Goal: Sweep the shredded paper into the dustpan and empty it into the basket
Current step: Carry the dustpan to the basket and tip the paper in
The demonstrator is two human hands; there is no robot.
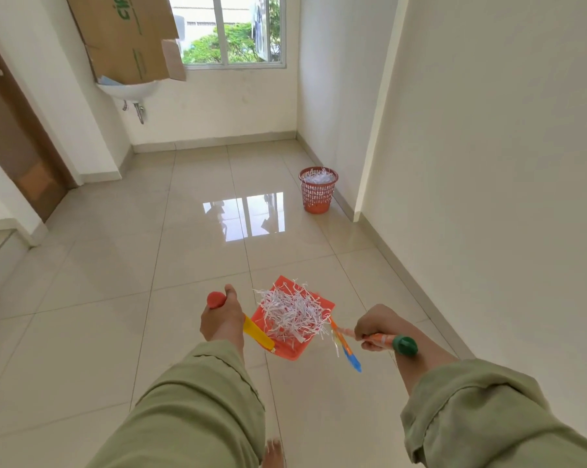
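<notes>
Head view: your left hand (pixel 221 314) is curled round the long handle (pixel 256 334) of the orange dustpan (pixel 287 349), near its red end cap, with the thumb stretched along the top. You hold the dustpan off the floor (pixel 116 265), tilted, between your two hands. A loose heap of shredded paper (pixel 292 310) sits in the pan, with some strands hanging over its right edge.

Your right hand (pixel 376 327) is closed round the orange stick of the broom (pixel 346 342), just short of its green end cap. The broom's blue and orange lower part slants down below the hand, close beside the dustpan's right edge, and a few paper strands cling to it.

Both of your sleeves (pixel 197 407) are olive green, and a bare foot (pixel 274 452) shows at the bottom edge.

Ahead on the floor, well apart from you, the red mesh basket (pixel 318 192) stands upright near the right-hand wall, with shredded paper already piled inside to about the rim.

Farther back, a window (pixel 233 28) fills the end wall, and a cardboard box (pixel 129 35) rests on a white sink (pixel 131 91) at the left, next to a brown door (pixel 11 130).
</notes>
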